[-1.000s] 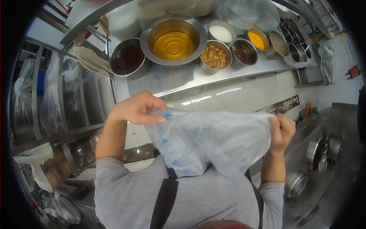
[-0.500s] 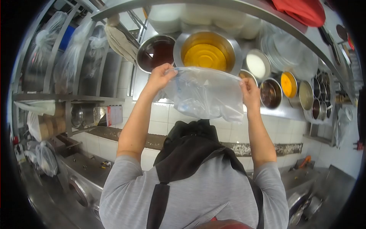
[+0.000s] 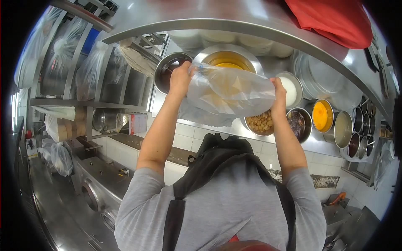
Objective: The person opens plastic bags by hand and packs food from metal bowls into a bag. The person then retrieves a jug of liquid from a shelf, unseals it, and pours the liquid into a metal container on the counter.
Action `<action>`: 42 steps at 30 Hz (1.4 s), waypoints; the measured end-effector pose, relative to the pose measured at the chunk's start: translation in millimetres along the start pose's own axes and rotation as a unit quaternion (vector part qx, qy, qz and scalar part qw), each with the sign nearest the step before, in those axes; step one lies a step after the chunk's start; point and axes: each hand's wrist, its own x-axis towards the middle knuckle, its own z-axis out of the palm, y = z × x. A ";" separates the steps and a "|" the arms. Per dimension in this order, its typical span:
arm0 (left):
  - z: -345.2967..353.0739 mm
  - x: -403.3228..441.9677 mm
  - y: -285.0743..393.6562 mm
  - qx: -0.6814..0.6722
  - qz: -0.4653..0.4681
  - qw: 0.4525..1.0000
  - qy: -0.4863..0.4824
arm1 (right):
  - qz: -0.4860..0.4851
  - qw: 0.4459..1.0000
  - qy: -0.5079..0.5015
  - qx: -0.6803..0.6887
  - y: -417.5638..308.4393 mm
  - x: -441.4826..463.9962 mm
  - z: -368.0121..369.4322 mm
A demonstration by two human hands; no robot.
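A clear plastic bag (image 3: 230,94) is stretched between my two hands over the counter. My left hand (image 3: 181,78) grips its left corner, close to a steel pot of dark red liquid (image 3: 165,77). At the opposite corner my right hand (image 3: 278,95) pinches the plastic, beside a pot of white contents (image 3: 289,93). Behind the bag stands a large steel pot (image 3: 253,60) with yellow liquid, its front part covered by the plastic. Below my right hand sits a bowl of brown chunks (image 3: 259,124), partly hidden by the bag and my forearm.
To the right are a pot of dark liquid (image 3: 300,125), a container of orange-yellow contents (image 3: 322,116) and several small round tins (image 3: 362,121). A steel shelf (image 3: 234,26) arches over the counter, with a red cloth (image 3: 335,21) on it. Racks with plastic bags (image 3: 63,46) stand left.
Both hands have lifted the bag up and away from me, over the front of the yellow pot. The bowl of brown chunks has come into view. The camera view has shifted.
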 end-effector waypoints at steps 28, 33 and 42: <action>-10.0 7.8 34.0 -0.004 0.068 0.997 -0.020 | -0.051 0.994 -0.026 -0.096 -36.1 24.6 -16.0; -86.7 -73.5 28.3 -0.311 0.032 0.922 -0.228 | 0.036 0.998 -0.049 0.017 -75.8 -77.0 -51.4; -146.5 -131.6 -0.4 -0.294 -0.093 0.891 -0.333 | -0.218 0.943 -0.252 0.027 -92.3 -170.1 11.4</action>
